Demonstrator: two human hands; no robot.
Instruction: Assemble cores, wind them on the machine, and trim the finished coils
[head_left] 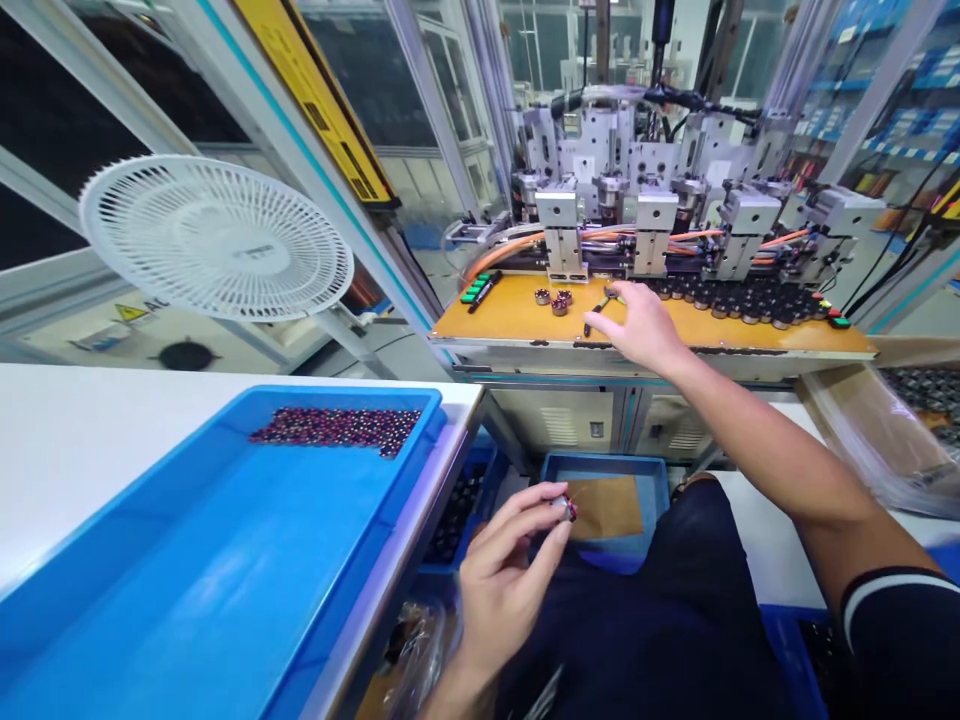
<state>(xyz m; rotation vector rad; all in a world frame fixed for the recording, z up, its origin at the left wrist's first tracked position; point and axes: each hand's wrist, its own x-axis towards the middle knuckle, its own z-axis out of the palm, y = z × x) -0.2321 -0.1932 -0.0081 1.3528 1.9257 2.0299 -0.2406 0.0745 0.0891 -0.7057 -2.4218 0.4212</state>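
My left hand (510, 570) is raised over my lap, its thumb and fingertips pinching a small round metal part (562, 506) with red and dark bits on its edge. My right hand (637, 322) is stretched out over the orange worktop (510, 325). Its thumb and forefinger are spread around a small pair of pliers (598, 312) with dark and yellow-green handles; whether the fingers touch it is unclear. Just left of the pliers are several small round coppery parts (560, 302).
Behind the worktop stands a machine (652, 215) with several clamp heads. Rows of dark round parts (739, 300) sit at right. A blue tray (300, 630) with small red-and-black parts (337, 427) rests on the white table (67, 410). A white fan (225, 240) stands at left.
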